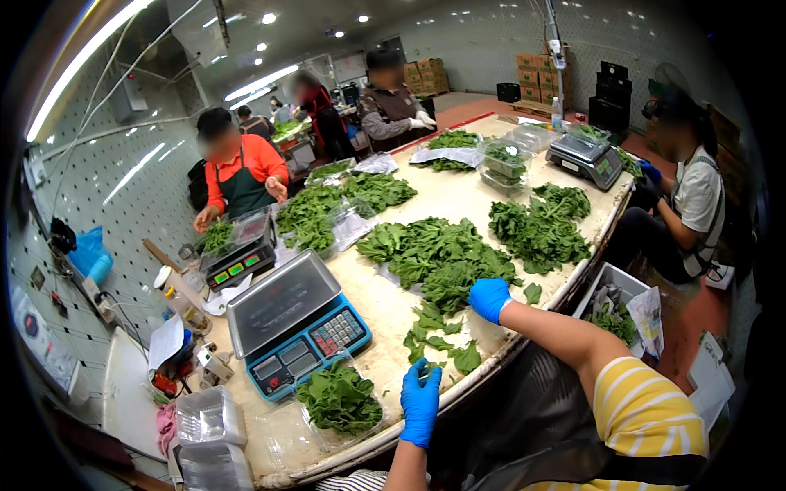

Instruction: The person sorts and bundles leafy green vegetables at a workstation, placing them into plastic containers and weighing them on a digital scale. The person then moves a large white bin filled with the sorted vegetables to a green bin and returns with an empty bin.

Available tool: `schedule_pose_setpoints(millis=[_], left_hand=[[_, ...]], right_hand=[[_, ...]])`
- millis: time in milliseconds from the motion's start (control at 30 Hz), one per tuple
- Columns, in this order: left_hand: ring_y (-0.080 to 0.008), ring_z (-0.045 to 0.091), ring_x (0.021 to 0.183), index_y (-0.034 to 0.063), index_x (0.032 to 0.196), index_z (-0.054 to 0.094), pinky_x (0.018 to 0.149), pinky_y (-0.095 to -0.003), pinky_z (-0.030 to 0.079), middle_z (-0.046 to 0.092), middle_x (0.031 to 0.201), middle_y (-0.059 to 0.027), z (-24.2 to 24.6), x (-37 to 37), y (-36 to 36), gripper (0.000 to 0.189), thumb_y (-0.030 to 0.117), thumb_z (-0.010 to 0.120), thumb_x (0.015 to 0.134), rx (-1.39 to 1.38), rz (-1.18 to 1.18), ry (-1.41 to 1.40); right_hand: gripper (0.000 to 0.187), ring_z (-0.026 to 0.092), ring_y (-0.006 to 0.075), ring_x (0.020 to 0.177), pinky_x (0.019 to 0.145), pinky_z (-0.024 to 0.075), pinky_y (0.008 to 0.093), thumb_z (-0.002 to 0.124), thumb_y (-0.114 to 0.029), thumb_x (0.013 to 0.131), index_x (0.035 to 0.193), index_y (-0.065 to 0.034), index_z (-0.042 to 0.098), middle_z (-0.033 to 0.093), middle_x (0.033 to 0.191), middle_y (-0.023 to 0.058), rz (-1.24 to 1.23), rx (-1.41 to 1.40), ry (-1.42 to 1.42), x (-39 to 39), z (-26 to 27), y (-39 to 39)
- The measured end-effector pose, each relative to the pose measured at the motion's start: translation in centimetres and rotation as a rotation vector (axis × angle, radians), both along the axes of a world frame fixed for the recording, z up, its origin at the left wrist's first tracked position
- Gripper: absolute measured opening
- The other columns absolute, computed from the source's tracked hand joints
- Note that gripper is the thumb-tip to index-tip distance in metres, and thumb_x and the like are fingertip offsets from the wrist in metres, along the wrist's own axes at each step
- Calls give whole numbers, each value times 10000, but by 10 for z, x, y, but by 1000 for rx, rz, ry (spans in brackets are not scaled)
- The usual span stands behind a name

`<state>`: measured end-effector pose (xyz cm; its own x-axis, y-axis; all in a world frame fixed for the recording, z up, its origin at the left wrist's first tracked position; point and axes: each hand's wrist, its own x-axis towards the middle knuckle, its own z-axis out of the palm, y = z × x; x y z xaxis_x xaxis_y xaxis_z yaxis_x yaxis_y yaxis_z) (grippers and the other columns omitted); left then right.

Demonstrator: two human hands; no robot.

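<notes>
My left hand [420, 402], in a blue glove, is raised over the table's near edge with its fingers apart. Its fingertips are close to loose green leaves [439, 340] scattered on the tabletop. My right hand [490, 299], also gloved in blue, is at the near edge of a large heap of leafy greens [439, 255]. Its fingertips are turned away, so whether they pinch a leaf is hidden. Left of my left hand, an open clear plastic clamshell [341, 399] is filled with greens. Behind it stands a blue digital scale [301, 331] with a bare metal pan.
Empty clear containers [210, 417] are stacked at the left corner. Another heap of greens [540, 227] lies to the right, near filled clamshells [505, 162] and a second scale [583, 156]. Co-workers stand or sit around the table [393, 319]. A white bin [611, 294] is below its right edge.
</notes>
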<state>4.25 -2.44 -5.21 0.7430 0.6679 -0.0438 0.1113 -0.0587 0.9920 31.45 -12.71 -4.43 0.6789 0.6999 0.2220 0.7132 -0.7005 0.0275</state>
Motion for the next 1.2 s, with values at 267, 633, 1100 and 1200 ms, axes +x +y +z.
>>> schedule_pose_setpoints(millis=[267, 633, 1100, 1200], left_hand=[[-172, 610, 878, 24, 1182, 577, 778, -309, 500, 625, 1068, -114, 21, -10, -2, 409, 201, 691, 832, -46, 11, -87], [-166, 607, 920, -3, 1211, 565, 815, -286, 490, 624, 1103, -91, 62, -22, 7, 366, 118, 643, 875, -346, 106, -460], [-215, 660, 811, -21, 1081, 593, 695, -310, 544, 668, 944, -122, 77, -39, 6, 231, 43, 625, 861, -461, 254, -397], [-197, 661, 777, -15, 1080, 594, 660, -286, 542, 671, 930, -118, 84, -32, -5, 238, 13, 635, 847, -358, 285, -365]], right_hand=[[290, 613, 329, 607, 591, 493, 432, 641, -388, 740, 713, -105, 700, 648, 696, 132, -33, 313, 414, -26, 59, 15], [210, 585, 83, 618, 553, 464, 248, 715, -194, 791, 791, 15, 698, 652, 672, 66, 288, 981, 1209, -169, 84, 39], [284, 608, 198, 619, 554, 480, 278, 796, -213, 688, 908, -86, 669, 613, 745, 64, 667, 837, 522, -176, 108, 1], [356, 614, 219, 678, 585, 492, 308, 772, -145, 702, 1033, -83, 655, 625, 856, 86, 677, 890, 581, -178, 121, -2]])
